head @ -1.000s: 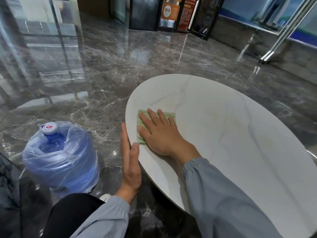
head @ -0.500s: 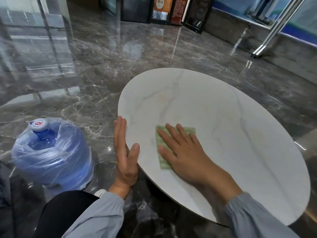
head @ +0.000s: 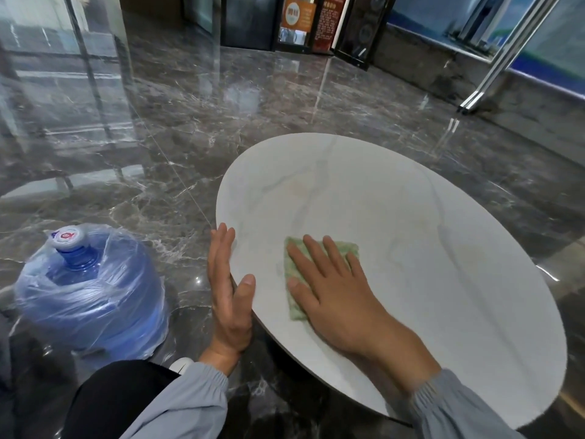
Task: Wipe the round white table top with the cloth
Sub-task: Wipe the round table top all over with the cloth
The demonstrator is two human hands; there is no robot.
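The round white table top (head: 411,223) with faint grey veins fills the middle and right of the head view. A folded green cloth (head: 292,277) lies flat on its near left part. My right hand (head: 335,293) presses on the cloth with straight, spread fingers and covers most of it. My left hand (head: 229,289) rests flat against the table's left rim, fingers straight and thumb on the top surface.
A large blue water bottle (head: 91,289) wrapped in clear plastic stands on the dark marble floor (head: 190,128) left of the table. Dark display stands (head: 297,23) and a slanted metal post (head: 493,71) are at the back. My dark-clad knee (head: 117,400) is bottom left.
My right hand slid the cloth from the table's left edge toward the right and nearer to me, then held about still. My left hand stayed on the rim. The view shifted slightly.
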